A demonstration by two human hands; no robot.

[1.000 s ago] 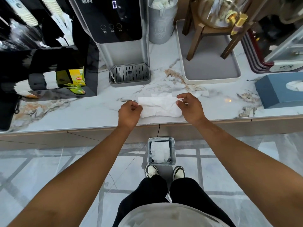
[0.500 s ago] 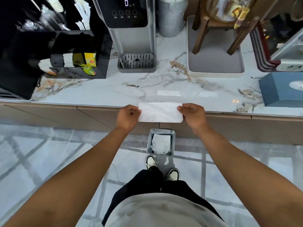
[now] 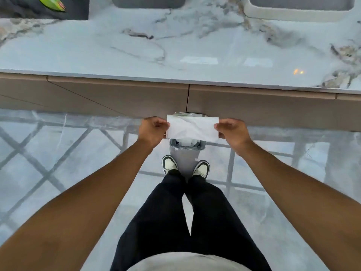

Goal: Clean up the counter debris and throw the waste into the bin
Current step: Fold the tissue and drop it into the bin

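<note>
A folded white tissue [image 3: 192,128] is stretched flat between both hands, below the counter's front edge. My left hand [image 3: 154,129] pinches its left end and my right hand [image 3: 231,132] pinches its right end. Directly beneath the tissue stands a small grey bin [image 3: 185,147] on the floor, with crumpled white paper inside; most of its opening is hidden by the tissue. The marble counter [image 3: 117,51] lies beyond and above the hands.
The brown cabinet front [image 3: 136,96] runs under the counter. My shoes [image 3: 170,165] stand just behind the bin on a glossy marble floor [image 3: 58,153]. A grey tray [image 3: 298,10] and a drip tray base [image 3: 148,1] sit at the counter's far edge.
Both hands have carried the tissue off the counter, toward me and down, until it hangs over the bin. The view has tilted downward.
</note>
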